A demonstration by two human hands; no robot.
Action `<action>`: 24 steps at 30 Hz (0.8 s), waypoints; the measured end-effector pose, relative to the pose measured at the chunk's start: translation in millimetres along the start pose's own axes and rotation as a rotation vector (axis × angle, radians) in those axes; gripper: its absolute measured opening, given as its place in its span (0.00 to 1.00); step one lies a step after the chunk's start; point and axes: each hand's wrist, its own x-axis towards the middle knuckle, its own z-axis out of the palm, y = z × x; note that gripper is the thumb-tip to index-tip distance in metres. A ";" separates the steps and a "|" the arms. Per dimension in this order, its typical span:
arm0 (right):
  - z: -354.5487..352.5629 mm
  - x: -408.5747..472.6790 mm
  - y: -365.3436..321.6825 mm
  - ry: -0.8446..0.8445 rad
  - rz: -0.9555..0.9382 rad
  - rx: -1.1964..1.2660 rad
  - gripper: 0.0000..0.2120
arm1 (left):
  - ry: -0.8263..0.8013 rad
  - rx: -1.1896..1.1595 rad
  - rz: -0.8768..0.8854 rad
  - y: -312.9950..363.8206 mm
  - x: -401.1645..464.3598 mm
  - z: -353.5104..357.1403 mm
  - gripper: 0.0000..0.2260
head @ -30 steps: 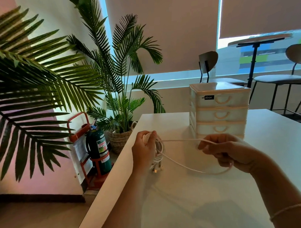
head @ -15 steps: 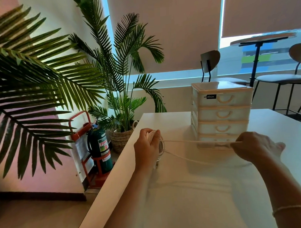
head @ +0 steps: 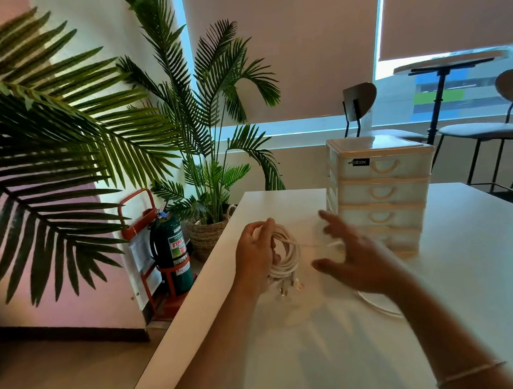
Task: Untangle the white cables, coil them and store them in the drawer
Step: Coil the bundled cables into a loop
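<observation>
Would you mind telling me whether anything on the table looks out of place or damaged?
Nothing stands out. The left hand holds a neat white cable coil, the blurred right hand spreads open beside it, and more cable lies loose on the table. The drawer unit stands upright with the visible drawers closed.

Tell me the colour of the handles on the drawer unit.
The handles on the drawer unit are pale beige, matching its frame trim; the head view shows them.

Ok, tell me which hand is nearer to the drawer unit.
Right. The right hand, blurred with fingers spread, is just in front of the drawer unit, near its lower drawers. The left hand sits farther to the left, holding the coiled white cable.
</observation>
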 end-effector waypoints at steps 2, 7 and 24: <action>20.2 1.2 -13.4 -0.032 0.003 -0.055 0.35 | -0.047 -0.086 -0.046 2.3 -3.6 5.6 0.06; 5.6 4.4 -12.8 0.129 0.033 -0.151 0.11 | -0.219 0.009 0.028 0.4 -8.8 5.0 0.04; -5.3 10.6 -2.5 0.275 0.237 0.502 0.08 | -0.679 -0.095 -0.036 10.2 -26.4 19.6 0.08</action>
